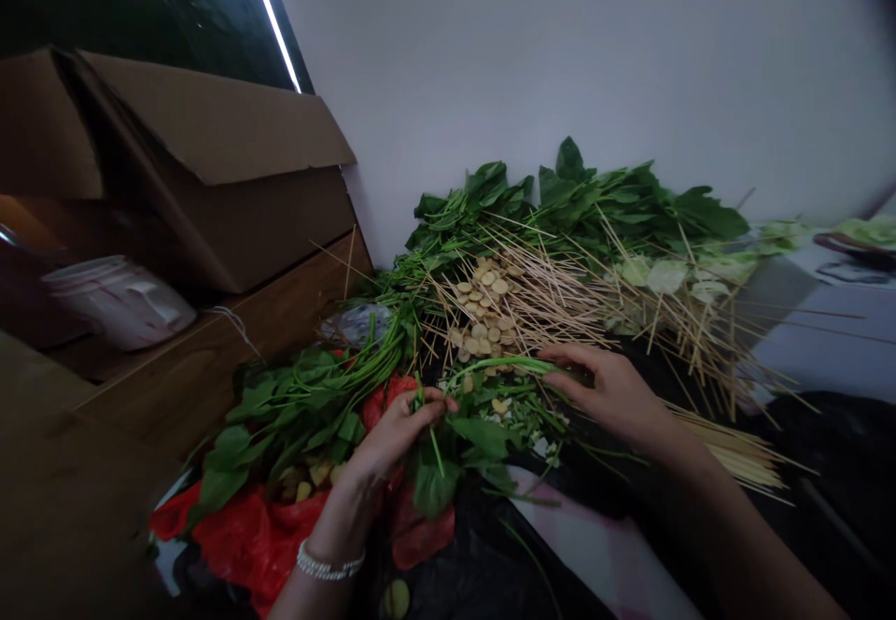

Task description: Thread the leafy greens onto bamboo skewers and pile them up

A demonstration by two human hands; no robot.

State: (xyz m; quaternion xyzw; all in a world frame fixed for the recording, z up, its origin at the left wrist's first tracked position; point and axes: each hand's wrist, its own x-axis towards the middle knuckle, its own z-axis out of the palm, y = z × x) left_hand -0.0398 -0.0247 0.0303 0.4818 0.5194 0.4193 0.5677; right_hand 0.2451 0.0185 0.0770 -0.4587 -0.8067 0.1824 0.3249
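My left hand [413,419], with a beaded bracelet on its wrist, is closed around leafy green stems near the middle. Broad leaves [435,480] hang below its fingers. My right hand [606,387] pinches the end of a long green stalk [500,363], which arches across toward my left hand. Under and between the hands lies a heap of cut stems and leaf bits [518,415]. Just beyond it, skewered round pale slices [483,307] are piled with their sticks pointing right. A bunch of uncut greens [329,387] rests left of my left hand.
Skewered greens [616,200] lean against the wall, beside skewers with pale leaves [665,274]. Bare wooden skewers [735,452] lie at the right. A red plastic bag [259,536] is at the front left. Farther left stand a white jug [126,302] and an open cardboard box [259,214].
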